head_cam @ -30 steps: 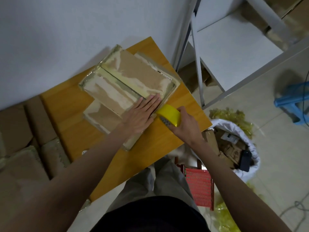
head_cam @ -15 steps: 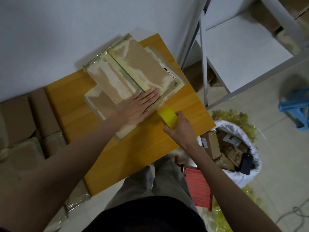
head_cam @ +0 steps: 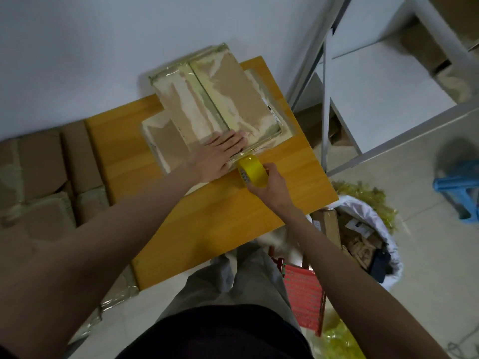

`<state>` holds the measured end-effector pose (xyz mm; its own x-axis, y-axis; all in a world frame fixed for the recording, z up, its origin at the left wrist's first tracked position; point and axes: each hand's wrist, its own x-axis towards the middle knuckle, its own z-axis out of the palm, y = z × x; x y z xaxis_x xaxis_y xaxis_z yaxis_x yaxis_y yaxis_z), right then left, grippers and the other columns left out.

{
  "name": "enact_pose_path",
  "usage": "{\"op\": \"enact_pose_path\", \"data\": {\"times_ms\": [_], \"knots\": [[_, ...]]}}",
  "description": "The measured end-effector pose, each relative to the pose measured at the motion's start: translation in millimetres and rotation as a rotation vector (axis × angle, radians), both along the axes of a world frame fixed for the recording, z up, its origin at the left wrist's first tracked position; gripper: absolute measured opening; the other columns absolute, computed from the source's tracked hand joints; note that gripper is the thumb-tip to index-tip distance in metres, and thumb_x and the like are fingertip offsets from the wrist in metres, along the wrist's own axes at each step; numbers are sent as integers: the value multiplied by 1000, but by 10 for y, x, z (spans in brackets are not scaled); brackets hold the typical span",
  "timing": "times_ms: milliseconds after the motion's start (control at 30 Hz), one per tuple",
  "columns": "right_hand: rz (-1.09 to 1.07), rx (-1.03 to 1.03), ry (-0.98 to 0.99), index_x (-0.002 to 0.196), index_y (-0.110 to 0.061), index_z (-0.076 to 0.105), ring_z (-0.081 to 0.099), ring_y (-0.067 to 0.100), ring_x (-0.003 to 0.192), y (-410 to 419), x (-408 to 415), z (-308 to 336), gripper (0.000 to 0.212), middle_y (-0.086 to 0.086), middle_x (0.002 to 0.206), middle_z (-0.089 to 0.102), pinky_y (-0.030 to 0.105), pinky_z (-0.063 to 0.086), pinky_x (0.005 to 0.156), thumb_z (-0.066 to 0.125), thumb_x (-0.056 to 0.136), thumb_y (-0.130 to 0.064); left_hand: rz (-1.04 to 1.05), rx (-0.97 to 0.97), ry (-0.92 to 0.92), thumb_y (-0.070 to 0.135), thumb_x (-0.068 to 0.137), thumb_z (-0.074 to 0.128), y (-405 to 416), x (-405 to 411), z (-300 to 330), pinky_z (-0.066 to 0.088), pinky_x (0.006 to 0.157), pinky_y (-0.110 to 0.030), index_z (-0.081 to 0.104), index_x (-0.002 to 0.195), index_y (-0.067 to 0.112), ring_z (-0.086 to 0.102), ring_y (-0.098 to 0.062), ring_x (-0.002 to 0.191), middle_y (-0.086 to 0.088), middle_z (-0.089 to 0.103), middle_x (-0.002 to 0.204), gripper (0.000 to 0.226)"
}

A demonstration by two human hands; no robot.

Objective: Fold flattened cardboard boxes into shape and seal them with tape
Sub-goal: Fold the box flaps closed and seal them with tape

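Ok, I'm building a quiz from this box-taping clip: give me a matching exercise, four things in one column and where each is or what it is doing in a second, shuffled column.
Things:
1. left hand
2. right hand
3. blue stool
4. white bag

Places or states:
A. on the floor right of the table, full of cardboard scraps
B. pressed flat on the cardboard box
C. grips the yellow tape roll
D. far right on the floor tiles

Pairs: 1-B, 2-C, 3-D, 4-A
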<state>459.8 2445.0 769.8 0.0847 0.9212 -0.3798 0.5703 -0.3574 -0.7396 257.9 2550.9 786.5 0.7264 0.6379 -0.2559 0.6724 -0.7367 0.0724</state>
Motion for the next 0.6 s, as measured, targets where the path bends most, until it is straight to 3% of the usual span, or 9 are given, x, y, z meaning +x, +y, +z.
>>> {"op": "enact_pose_path", "data": {"times_ms": [100, 233, 400, 600], "knots": [[-15, 66, -80, 141, -6, 37, 48, 25, 122, 10, -51, 145, 72, 11, 138, 45, 34, 45, 91, 75, 86, -34, 80, -14, -27, 38, 104, 37, -135, -54, 42, 1, 125, -37, -1, 160, 20, -6, -18, 154, 1, -8, 167, 70], [31, 171, -188, 141, -7, 38, 42, 28, 130, 31, -182, 335, 66, 12, 142, 40, 41, 45, 100, 73, 89, -28, 151, -44, -83, 46, 104, 42, -280, -215, 121, 3, 125, -39, 2, 160, 19, -6, -18, 154, -1, -5, 167, 74], [173, 341, -469, 134, -8, 46, 42, 33, 124, 92, -558, 544, 53, 15, 134, 43, 42, 42, 100, 66, 85, -14, 280, 14, -159, 44, 100, 45, -527, -605, 217, 6, 125, -42, 14, 160, 17, 0, -19, 155, -3, 2, 168, 73], [508, 437, -532, 129, -12, 51, 46, 28, 113, 148, -1397, 555, 50, 10, 124, 50, 37, 41, 94, 66, 81, -13, 623, 19, -185, 29, 95, 58, -1134, -1488, 98, 18, 123, -43, 29, 154, 13, 13, -22, 153, -6, 15, 166, 68]]}}
